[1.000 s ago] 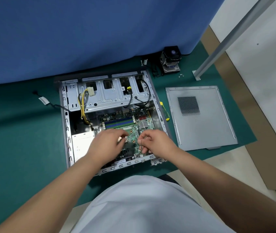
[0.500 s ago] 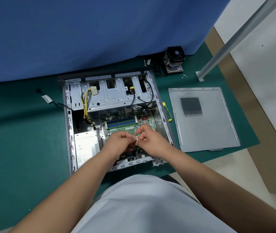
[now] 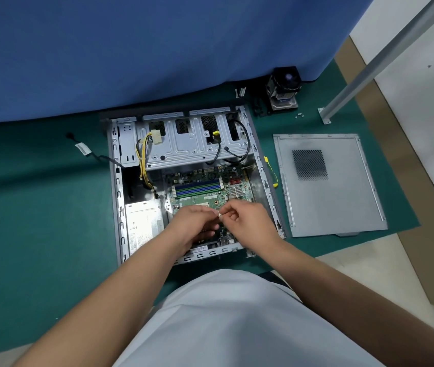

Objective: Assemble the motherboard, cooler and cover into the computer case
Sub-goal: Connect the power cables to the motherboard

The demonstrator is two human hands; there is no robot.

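A small white part (image 3: 219, 214) was pinched between the fingertips of the left hand (image 3: 194, 225) and right hand (image 3: 247, 221), just above the motherboard (image 3: 205, 192) in the case (image 3: 116, 186).

left hand (image 3: 193, 223): fingers curled, pinching | right hand (image 3: 247, 221): fingers curled, pinching

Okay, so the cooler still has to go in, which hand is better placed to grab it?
Probably the right hand. The cooler stands on the mat beyond the case's far right corner, on that hand's side. The left hand would have to cross over. Both hands pinch a small white part first.
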